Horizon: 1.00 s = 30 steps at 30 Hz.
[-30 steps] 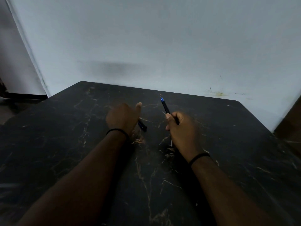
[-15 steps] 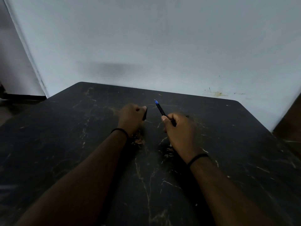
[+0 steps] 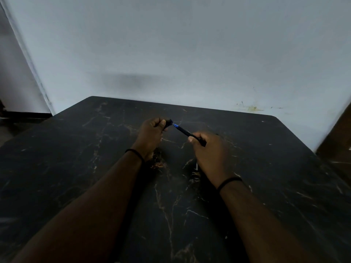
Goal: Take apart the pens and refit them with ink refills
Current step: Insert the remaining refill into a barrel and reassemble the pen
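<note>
My right hand (image 3: 210,152) grips a black pen barrel (image 3: 188,134) whose blue end points up and left. My left hand (image 3: 152,134) holds a short black pen piece (image 3: 168,123) between thumb and fingers. The blue end sits just at the mouth of that black piece; whether they touch is hard to tell. Both hands hover over the middle of the dark marble table (image 3: 95,168). A small pale thin object (image 3: 197,166) peeks out below my right hand on the table.
The table's far edge meets a white wall (image 3: 190,54). A brown piece of furniture (image 3: 338,137) stands at the right. Each wrist wears a black band.
My two hands have come together: the pen's blue end swung down and left toward the black piece, and my left hand lifted that piece up to meet it.
</note>
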Motion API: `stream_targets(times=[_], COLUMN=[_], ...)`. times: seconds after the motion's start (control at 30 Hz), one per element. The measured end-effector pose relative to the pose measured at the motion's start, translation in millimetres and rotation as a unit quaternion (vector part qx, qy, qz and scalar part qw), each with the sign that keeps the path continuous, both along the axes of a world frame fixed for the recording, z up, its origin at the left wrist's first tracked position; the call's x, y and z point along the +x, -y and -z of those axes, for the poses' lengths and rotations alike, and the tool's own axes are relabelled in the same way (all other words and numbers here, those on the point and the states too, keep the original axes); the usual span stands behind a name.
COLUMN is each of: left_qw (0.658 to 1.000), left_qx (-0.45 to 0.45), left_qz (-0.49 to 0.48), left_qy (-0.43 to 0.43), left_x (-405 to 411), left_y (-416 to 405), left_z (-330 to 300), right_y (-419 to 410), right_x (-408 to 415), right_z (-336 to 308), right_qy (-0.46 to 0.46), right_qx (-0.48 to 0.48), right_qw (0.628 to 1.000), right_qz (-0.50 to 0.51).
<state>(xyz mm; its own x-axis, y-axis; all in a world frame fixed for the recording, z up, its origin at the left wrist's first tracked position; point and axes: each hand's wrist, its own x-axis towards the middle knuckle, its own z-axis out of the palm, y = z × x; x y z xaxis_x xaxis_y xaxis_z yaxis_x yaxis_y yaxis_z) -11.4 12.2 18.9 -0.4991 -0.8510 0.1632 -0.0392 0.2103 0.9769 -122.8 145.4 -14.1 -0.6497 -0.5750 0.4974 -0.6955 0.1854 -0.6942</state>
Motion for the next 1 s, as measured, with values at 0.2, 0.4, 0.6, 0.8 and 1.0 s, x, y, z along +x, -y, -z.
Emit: stream_targets(times=[0.2, 0.4, 0.6, 0.8, 1.0], left_qw=[1.000, 0.987, 0.958, 0.960, 0.960], left_qx=[-0.003, 0.099, 0.195, 0.189, 0.185], left_qz=[0.014, 0.055, 0.083, 0.099, 0.132], left_qy=[-0.014, -0.111, -0.192, -0.183, -0.161], left_x=[0.7, 3.9, 6.6, 4.6, 1.7], left_y=[-2.9, -3.0, 2.3, 0.1, -8.0], left_z=[-0.9, -3.6, -2.7, -2.5, -3.4], right_y=[-1.6, 1.7, 0.3, -2.0, -4.0], right_x=[0.2, 1.6, 4.8, 7.6, 9.8], right_z=[-2.8, 1.5, 2.7, 0.2, -1.7], right_qy=[0.000, 0.006, -0.024, -0.021, -0.036], right_qx=[0.022, -0.001, -0.003, 0.007, 0.009], right_qw=[1.000, 1.000, 0.999, 0.999, 0.999], right_qz=[-0.001, -0.015, -0.030, -0.048, -0.033])
